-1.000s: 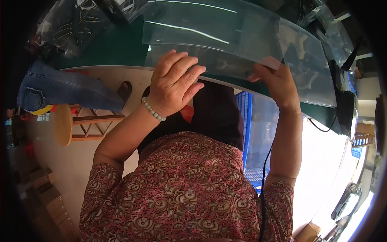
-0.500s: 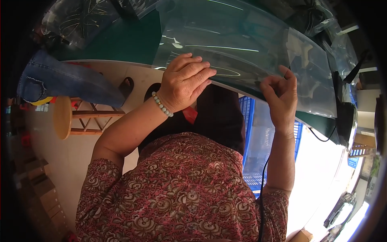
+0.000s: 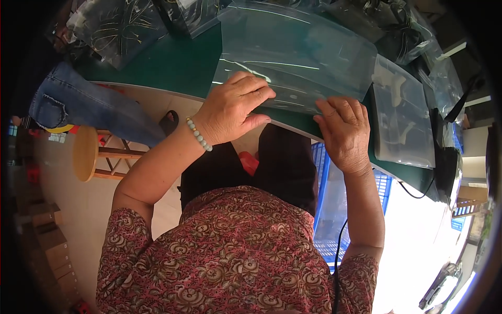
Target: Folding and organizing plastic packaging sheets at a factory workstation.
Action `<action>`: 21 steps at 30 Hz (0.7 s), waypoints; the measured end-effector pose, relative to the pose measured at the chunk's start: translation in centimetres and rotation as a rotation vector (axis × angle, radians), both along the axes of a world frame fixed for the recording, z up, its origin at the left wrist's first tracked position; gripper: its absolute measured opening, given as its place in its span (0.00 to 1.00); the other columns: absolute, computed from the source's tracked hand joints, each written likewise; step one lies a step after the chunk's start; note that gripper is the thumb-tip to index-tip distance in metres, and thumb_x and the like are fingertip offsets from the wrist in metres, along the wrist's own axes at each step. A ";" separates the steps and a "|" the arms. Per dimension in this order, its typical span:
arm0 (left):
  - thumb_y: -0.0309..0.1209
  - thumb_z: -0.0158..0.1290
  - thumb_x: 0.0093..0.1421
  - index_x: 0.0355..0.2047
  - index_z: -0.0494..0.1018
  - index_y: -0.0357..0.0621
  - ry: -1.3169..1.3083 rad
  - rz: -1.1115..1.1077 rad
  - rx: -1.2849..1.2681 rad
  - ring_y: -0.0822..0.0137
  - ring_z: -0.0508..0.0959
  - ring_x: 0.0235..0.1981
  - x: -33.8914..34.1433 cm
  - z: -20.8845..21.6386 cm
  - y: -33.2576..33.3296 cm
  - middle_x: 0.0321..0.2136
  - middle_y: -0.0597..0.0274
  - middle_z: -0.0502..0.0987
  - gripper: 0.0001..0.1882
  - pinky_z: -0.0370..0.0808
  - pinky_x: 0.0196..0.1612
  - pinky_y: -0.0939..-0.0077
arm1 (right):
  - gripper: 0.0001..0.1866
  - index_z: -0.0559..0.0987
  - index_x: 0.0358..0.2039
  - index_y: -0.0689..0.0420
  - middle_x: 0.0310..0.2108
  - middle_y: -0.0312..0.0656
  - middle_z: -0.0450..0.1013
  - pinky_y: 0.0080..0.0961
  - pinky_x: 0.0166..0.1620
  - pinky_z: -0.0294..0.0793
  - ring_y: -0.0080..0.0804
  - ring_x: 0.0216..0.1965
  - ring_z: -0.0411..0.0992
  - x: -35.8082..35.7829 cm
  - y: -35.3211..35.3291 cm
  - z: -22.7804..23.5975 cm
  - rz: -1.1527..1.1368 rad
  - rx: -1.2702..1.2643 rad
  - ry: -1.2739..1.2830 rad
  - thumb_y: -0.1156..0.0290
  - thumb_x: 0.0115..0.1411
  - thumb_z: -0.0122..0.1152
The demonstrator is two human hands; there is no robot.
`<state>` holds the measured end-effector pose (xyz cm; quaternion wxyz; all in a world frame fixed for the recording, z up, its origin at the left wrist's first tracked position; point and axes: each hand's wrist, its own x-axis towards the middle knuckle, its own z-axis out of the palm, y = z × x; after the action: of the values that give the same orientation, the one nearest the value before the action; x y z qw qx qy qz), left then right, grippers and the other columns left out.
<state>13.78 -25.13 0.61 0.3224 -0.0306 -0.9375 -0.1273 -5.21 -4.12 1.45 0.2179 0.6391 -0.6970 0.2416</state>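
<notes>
A wide, clear plastic sheet [image 3: 293, 47] lies on the green tabletop [image 3: 162, 57] in front of me; whether it is one layer or a flat bag, I cannot tell. My left hand [image 3: 232, 107], with a beaded bracelet on the wrist, rests its fingers on the sheet's near left part, the thumb stretched away. Bent fingers and thumb of my right hand [image 3: 345, 131] meet at the sheet's near right edge. Beside that hand, farther right, lies a pile of clear plastic sheets or bags [image 3: 402, 120], apart from the wide sheet.
Clear bags with thin wires [image 3: 123, 31] lie at the far left, and bagged black cables [image 3: 402, 36] at the far right. Below the table stands a blue plastic crate [image 3: 327, 199]. A wooden stool [image 3: 86, 154] and another person's jeans-clad leg [image 3: 99, 107] are at left.
The wide sheet has shifted left, away from the pile, and a green strip of table now shows between them. My right hand has moved left with its edge; my left hand has shifted slightly left.
</notes>
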 end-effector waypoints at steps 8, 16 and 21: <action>0.30 0.71 0.44 0.42 0.80 0.46 0.136 0.013 -0.336 0.65 0.79 0.44 -1.9 2.1 -2.5 0.42 0.68 0.79 0.22 0.81 0.44 0.73 | 0.20 0.82 0.44 0.57 0.41 0.42 0.76 0.38 0.42 0.77 0.45 0.39 0.75 -2.8 -1.7 2.5 0.141 -0.069 0.109 0.76 0.49 0.73; 0.30 0.67 0.49 0.35 0.82 0.46 0.378 -0.044 -0.440 0.68 0.80 0.28 -0.9 8.8 -2.5 0.30 0.69 0.81 0.11 0.77 0.27 0.76 | 0.21 0.81 0.42 0.57 0.35 0.39 0.74 0.32 0.32 0.74 0.38 0.32 0.73 -1.2 -0.8 9.0 0.169 -0.168 0.237 0.73 0.45 0.75; 0.29 0.63 0.45 0.30 0.80 0.46 0.283 -0.070 -0.469 0.67 0.76 0.22 2.6 13.4 -0.5 0.23 0.68 0.73 0.09 0.72 0.22 0.75 | 0.18 0.81 0.41 0.60 0.34 0.43 0.75 0.34 0.31 0.74 0.40 0.30 0.73 1.3 1.0 12.0 0.249 -0.134 0.120 0.73 0.49 0.74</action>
<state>16.35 -25.65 14.04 0.4295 -0.1544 -0.8855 0.0875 -3.91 -3.11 13.41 0.2695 0.7180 -0.5802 0.2742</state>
